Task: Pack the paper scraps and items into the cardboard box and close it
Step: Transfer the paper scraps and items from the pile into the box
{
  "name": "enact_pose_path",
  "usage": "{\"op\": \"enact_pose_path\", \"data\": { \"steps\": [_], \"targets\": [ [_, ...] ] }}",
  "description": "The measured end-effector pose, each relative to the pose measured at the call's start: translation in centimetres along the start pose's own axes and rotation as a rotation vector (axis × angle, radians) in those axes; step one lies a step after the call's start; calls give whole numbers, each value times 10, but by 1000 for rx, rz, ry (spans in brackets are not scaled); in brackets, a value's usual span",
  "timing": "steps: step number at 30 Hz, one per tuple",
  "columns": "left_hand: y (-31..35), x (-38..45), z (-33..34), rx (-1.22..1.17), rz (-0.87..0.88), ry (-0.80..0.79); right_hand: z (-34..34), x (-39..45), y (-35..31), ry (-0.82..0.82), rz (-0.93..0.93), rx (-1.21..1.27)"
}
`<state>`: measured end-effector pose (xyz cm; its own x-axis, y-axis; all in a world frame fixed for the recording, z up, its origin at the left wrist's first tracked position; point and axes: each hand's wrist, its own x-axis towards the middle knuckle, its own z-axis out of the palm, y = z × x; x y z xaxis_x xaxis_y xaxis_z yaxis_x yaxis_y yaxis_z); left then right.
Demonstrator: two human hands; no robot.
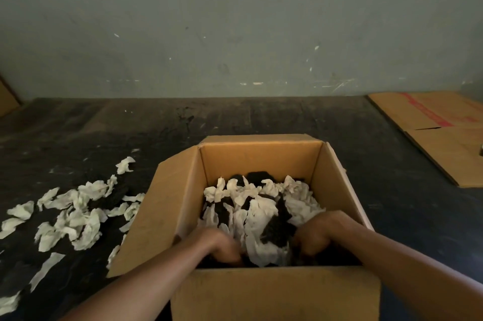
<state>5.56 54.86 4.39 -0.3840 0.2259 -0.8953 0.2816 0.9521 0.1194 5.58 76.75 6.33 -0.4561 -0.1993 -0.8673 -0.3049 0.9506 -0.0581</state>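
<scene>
1. A cardboard box stands open on a dark floor, close in front of the person, with all four flaps folded outward
2. The left flap slopes out and down toward the floor, the near flap hangs toward the camera, the right flap shows edge-on, and the far flap tips away toward the wall
3. Inside the box lies a mixed heap of white paper scraps and dark lumps, filling it to about halfway up the walls
4. Both forearms reach over the near edge into the box
5. The left hand is down in the near left part of the heap, knuckles up and fingers curled into the contents; whether it grips anything cannot be told, since the fingertips are buried and blurred
6. The right hand is in the near right part, fingers bent downward into the dark material beside a large crumpled piece of paper; its grip cannot be told either
7. More paper scraps lie scattered on the floor to the left of the box, the nearest ones just beside the left flap, with some dark material among them
8. A flattened piece of cardboard with red printing lies on the floor at the far right, well apart from the box
9. A grey-green wall with scuffs and chips rises behind the floor
</scene>
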Motion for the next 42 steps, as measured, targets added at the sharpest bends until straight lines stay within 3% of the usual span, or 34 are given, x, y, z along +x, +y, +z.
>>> {"op": "enact_pose_path", "data": {
  "steps": [2,6,7,12,16,18,22,27,29,33,37,40,42],
  "targets": [
    [3,-12,-6,-36,28,16,-11,-8,2,73,-13,102],
    [1,-32,-21,-108,30,122,-28,-24,-3,480,-142,248],
    [-1,-32,-22,-126,25,142,-26,-25,-8,520,-182,269],
    [-2,-27,-8,-37,40,194,7,-11,-31,208,-144,-3],
    [-7,-25,4,-67,80,113,4,-23,-19,316,-201,197],
    [-11,-25,1,-74,74,154,-2,-37,-10,348,-173,247],
    [-6,-28,-5,-68,84,344,6,-44,-2,123,28,114],
    [-5,-18,12,-65,121,208,19,-46,-9,93,34,181],
    [-6,-27,9,-75,123,224,9,-50,-8,77,40,179],
    [-8,-62,-16,-208,93,414,-24,-77,-16,321,19,219],
    [-16,-96,-31,-360,192,859,-47,-93,-42,693,-26,258],
    [-34,-116,-21,-356,179,1184,-52,-84,-70,837,26,227],
    [-50,-126,-10,-301,139,1306,-54,-82,-93,914,53,234]
  ]
}}
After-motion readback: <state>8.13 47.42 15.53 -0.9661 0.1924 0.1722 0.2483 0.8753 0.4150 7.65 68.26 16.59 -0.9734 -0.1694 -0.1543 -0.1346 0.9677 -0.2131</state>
